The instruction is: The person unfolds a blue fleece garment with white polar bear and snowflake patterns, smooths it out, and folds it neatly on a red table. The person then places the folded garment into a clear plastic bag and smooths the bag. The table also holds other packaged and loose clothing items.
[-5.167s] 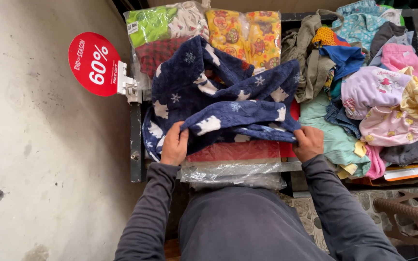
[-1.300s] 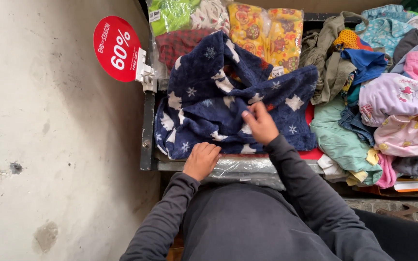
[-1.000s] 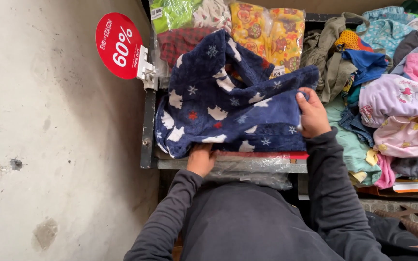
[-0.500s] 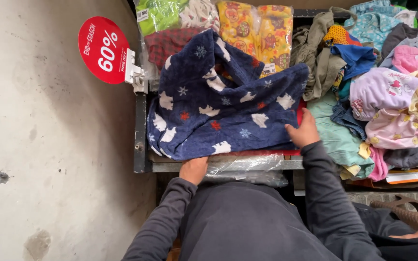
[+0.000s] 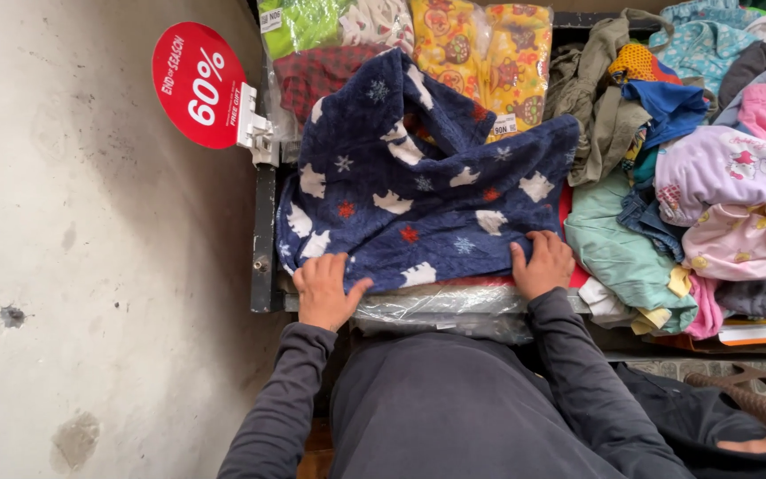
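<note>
head view: a navy fleece garment [image 5: 418,213] with white animal shapes, red stars and pale snowflakes lies spread over a stack in a black metal bin [image 5: 263,239]. the left hand [image 5: 324,288] presses flat on its near left corner, fingers spread, palm down and gripping nothing. the right hand [image 5: 543,262] rests flat on its near right edge, fingers loosely extended and closed around nothing. judging by how it lies, the near half looks smoothed into a fairly flat rectangle with a straight front edge, while the far part rises in a loose peak with one flap bunched over, so the folding appears partway done: the lower fold seems set, the upper portion looks left to flatten.

packages and signs: under the garment's front edge sits a clear plastic-wrapped pack [image 5: 441,310], crinkled and shiny, with a red fabric layer [image 5: 489,282] just above it. at the far end of the bin stand bagged items: a green glossy pack [image 5: 299,22], a dark red checked pack [image 5: 321,75] below it, and a yellow cartoon-print pack [image 5: 480,53] in clear wrap with a small white price tag [image 5: 505,124] at its lower edge. another small white tag [image 5: 269,18] sits on the green pack's top corner. a round red discount sign [image 5: 199,84] with white print is clipped by a white holder [image 5: 254,133] to the bin's left far corner, jutting over the grey concrete floor [image 5: 90,266]. to the right lies a loose heap of clothes [image 5: 702,177] in olive, blue, lilac, pink and mint.
</note>
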